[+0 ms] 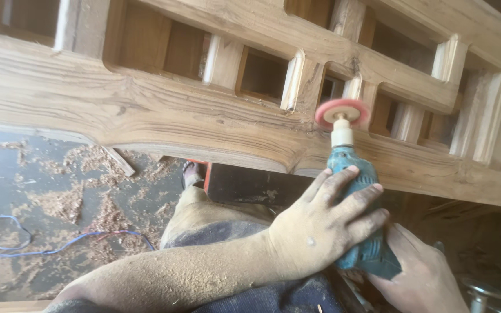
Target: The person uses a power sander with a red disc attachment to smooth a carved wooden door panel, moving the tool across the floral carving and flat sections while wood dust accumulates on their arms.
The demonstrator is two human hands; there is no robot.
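Note:
A teal power sander [355,174] with a white neck and a pink round sanding disc [341,111] is pressed against a carved wooden frame [163,116]. My left hand [326,223], dusted with sawdust, wraps over the tool's body from the left. Lower right, my right hand [421,275] grips the rear of the same tool from below. The disc touches the frame where a short upright bar meets the wide lower rail.
The frame has several rectangular openings and upright bars [300,78]. Wood shavings cover the grey floor [59,197], where a blue and purple cable [59,246] lies. My leg and foot [192,174] reach under the frame. A metal object [482,293] sits at the lower right.

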